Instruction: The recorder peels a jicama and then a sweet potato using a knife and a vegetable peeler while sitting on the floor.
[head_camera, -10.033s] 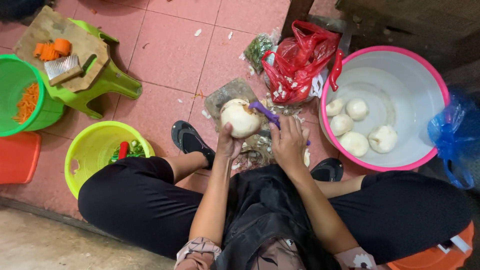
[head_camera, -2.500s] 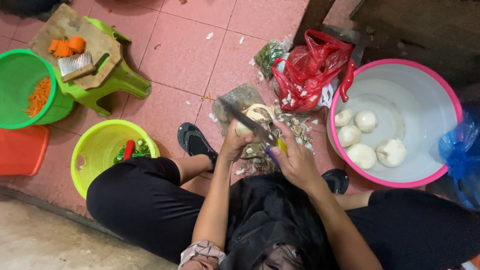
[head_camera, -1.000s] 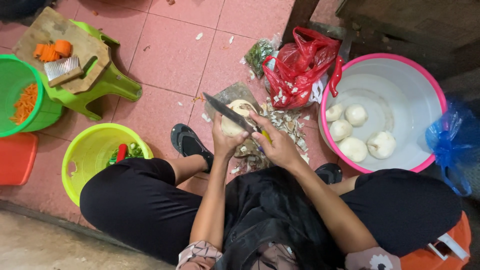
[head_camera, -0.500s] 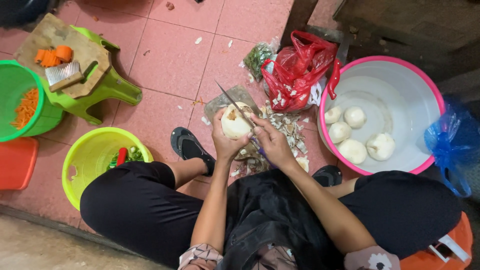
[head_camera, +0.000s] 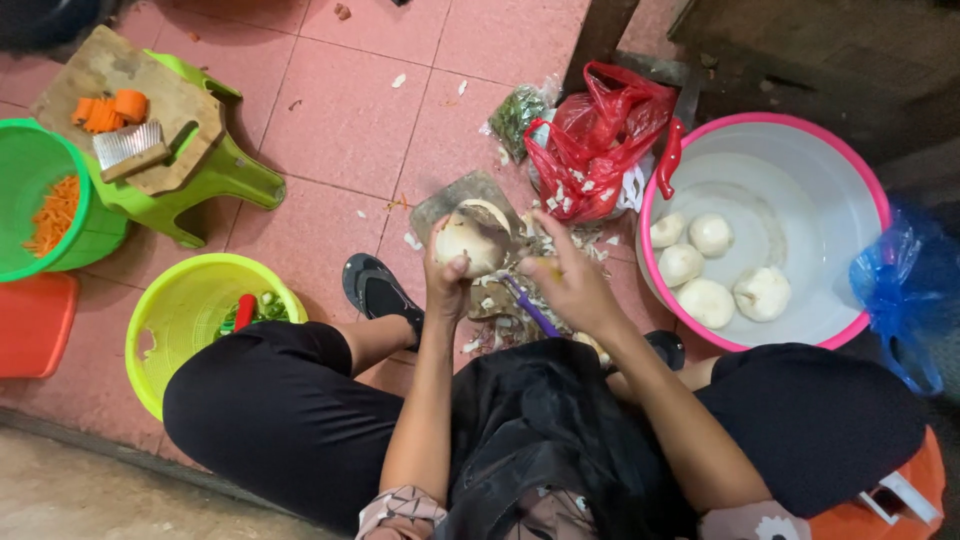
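Head view: left hand (head_camera: 447, 283) grips root (head_camera: 470, 240); right hand (head_camera: 572, 290) clasps knife (head_camera: 528, 305), blade hidden.

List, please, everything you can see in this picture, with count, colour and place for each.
round root: one, pale, left hand
knife: one, purple handle, right hand
peeled roots: five, white, basin
basin: one, white, pink rim, right
red bag: one, centre top
blue bag: one, far right
yellow-green bowl: one, lower left
green tub: one, far left
wooden board: one, on green stool
sandal: one, dark, centre
left hand: gripping root
right hand: holding knife
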